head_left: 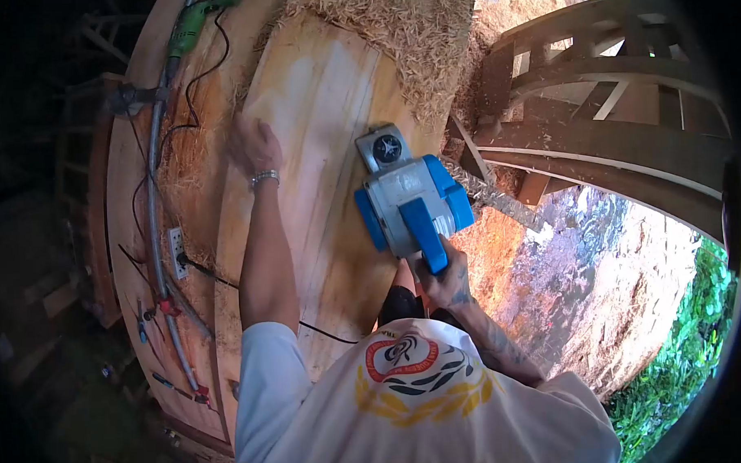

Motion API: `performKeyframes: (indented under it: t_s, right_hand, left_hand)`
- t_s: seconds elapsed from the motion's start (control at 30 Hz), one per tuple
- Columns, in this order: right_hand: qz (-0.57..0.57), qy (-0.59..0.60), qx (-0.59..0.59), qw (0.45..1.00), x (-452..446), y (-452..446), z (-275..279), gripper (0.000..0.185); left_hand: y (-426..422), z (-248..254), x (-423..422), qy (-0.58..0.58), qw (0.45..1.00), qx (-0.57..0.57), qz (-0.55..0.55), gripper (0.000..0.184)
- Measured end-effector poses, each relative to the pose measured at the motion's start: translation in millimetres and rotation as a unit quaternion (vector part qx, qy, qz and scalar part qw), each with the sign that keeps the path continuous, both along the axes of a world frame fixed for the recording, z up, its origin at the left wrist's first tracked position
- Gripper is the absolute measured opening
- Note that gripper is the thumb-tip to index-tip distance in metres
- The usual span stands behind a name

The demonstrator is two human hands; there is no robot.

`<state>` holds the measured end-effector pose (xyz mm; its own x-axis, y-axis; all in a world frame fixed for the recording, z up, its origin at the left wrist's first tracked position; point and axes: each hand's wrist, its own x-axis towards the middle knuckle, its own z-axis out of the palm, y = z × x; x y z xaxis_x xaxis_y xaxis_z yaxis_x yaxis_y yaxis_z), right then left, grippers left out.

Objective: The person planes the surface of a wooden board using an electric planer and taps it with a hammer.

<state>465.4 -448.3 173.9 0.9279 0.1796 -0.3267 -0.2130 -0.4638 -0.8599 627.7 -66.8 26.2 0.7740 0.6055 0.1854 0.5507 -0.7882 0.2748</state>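
A blue and grey electric planer [404,199] rests over the right part of a wide, pale wooden board [317,94]. My right hand [444,276] is wrapped round its blue rear handle, at the board's near right edge. To the left, my left hand [255,146] is over the board's left edge, smeared by motion, with a metal band at the wrist; its fingers are too blurred to make out. Curled wood shavings [396,35] lie piled on the board's far end.
A green power tool [190,27] with a black cord lies at the far left, beside a long metal clamp bar [156,125]. A white power strip [177,251] sits left of my forearm. Curved wooden frames [596,138] stand at the right, above shaving-covered ground [610,305].
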Motion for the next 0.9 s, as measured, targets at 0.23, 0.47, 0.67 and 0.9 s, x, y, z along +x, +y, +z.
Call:
performKeyframes:
  t_s: [0.23, 0.47, 0.67, 0.9]
  right_hand:
    - [0.042, -0.146, 0.0, 0.988, 161, 95, -39, 0.043]
    - [0.088, -0.163, 0.035, 0.982, 297, 176, -17, 0.036]
    - [0.066, -0.115, 0.035, 0.991, 222, 127, -12, 0.041]
    - [0.002, 0.041, 0.002, 0.999, -11, -8, 3, 0.025]
  left_hand:
    - [4, -7, 6, -0.004, 0.999, 0.033, -0.011, 0.063]
    - [-8, 14, 3, -0.01, 1.0, -0.021, -0.005, 0.062]
    - [-6, 5, 3, -0.013, 1.0, -0.023, 0.011, 0.06]
    - [0, -8, 5, 0.008, 1.0, 0.002, 0.027, 0.06]
